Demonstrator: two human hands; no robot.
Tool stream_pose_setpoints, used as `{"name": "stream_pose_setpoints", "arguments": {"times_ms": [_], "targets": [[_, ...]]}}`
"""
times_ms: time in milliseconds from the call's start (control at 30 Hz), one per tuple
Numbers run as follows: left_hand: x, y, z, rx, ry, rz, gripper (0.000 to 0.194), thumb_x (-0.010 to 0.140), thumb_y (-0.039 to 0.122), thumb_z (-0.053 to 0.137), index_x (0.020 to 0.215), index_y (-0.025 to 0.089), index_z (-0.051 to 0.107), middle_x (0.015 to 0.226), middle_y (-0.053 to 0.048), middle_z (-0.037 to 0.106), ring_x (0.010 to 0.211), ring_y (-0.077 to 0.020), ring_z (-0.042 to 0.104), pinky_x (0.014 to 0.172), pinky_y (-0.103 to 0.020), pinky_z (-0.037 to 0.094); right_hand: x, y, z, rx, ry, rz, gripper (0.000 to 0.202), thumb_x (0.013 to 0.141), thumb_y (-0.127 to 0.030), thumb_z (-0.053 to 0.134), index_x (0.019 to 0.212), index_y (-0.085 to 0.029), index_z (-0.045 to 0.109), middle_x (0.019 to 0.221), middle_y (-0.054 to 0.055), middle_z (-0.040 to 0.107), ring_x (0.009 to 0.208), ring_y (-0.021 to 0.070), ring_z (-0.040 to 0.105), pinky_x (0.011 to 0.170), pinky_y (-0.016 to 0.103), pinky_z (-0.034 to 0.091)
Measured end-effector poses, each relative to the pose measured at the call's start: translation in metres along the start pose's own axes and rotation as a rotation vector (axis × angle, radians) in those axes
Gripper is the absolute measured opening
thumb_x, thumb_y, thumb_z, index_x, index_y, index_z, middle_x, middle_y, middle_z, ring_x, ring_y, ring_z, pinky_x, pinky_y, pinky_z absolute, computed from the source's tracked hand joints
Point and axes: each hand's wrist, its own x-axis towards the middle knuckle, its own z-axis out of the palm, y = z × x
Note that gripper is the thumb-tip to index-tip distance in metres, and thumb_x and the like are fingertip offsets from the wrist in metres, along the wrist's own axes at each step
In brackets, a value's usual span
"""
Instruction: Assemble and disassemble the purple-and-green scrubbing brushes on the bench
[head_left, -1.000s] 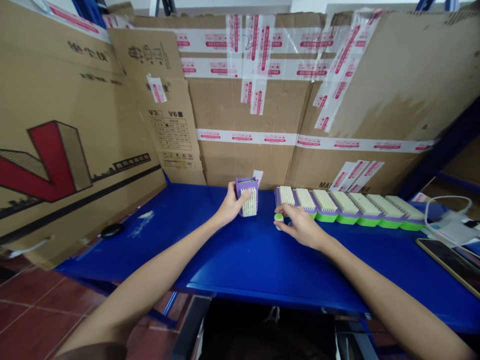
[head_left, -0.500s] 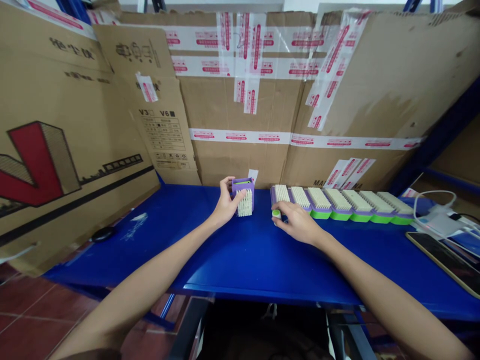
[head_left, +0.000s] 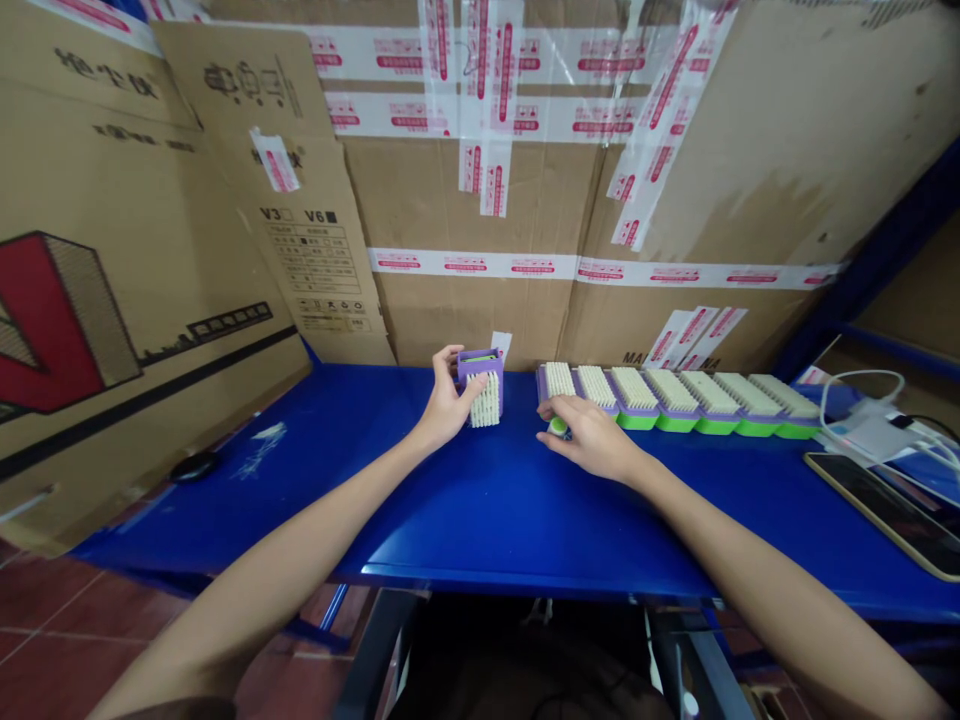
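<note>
My left hand [head_left: 448, 398] grips a purple brush block [head_left: 484, 392] with pale bristles, tilted so the bristles face me and its hollow purple end points up. My right hand [head_left: 592, 436] is closed around a small round piece with a green top [head_left: 557, 427], held between thumb and fingers. Just behind my right hand begins a row of several brush blocks [head_left: 676, 398], bristles up, with purple sides and green bases. The right hand partly hides the leftmost blocks of that row.
The blue table [head_left: 465, 520] runs across the view. Cardboard panels [head_left: 480, 320] stand along its back and left. At the right lie a phone [head_left: 885, 510] and a white device [head_left: 870, 435] with cables. A black round object [head_left: 195, 466] sits at the left.
The camera view has shifted slightly. The round piece in my right hand has tilted a little, and both hands otherwise keep about the same places and grips.
</note>
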Motion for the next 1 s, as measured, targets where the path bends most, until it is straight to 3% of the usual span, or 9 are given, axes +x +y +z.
{"name": "stream_pose_setpoints", "arguments": {"times_ms": [167,400,767,1000], "targets": [[0.001,-0.001,-0.001,-0.005,-0.010,0.002,0.068,0.102,0.059,0.076,0.150,0.031,0.037,0.147,-0.014,0.057,0.135,-0.0298,0.065,0.110,-0.048,0.058,-0.001,-0.001,-0.008,-0.020,-0.006,0.011,0.028,0.111,-0.043,0.069,0.131,-0.025,0.064,0.128,0.014,0.079,0.114,0.0331,0.077,0.099,0.049,0.060],[0.003,-0.006,-0.005,0.004,-0.029,0.008,0.068,0.103,0.057,0.077,0.152,0.034,0.035,0.149,-0.012,0.056,0.138,-0.0296,0.065,0.108,-0.047,0.059,-0.001,-0.005,-0.017,-0.065,-0.041,0.149,0.043,0.110,-0.059,0.064,0.135,-0.024,0.065,0.116,0.010,0.084,0.092,0.0288,0.079,0.080,0.041,0.056],[0.003,-0.008,-0.006,0.032,-0.023,0.037,0.066,0.104,0.051,0.078,0.152,0.034,0.037,0.146,-0.012,0.059,0.135,-0.0289,0.066,0.105,-0.046,0.059,0.001,-0.006,-0.024,-0.224,-0.087,0.199,0.054,0.115,-0.073,0.045,0.121,-0.023,0.066,0.120,0.013,0.086,0.095,0.0334,0.081,0.073,0.040,0.049],[0.004,-0.009,-0.006,0.048,-0.030,0.059,0.065,0.105,0.055,0.076,0.152,0.034,0.036,0.147,-0.012,0.056,0.132,-0.0281,0.067,0.104,-0.045,0.061,0.002,-0.001,-0.027,-0.319,-0.049,0.250,0.053,0.119,-0.069,0.037,0.118,-0.024,0.064,0.123,0.013,0.084,0.093,0.0311,0.079,0.071,0.037,0.047]]}}
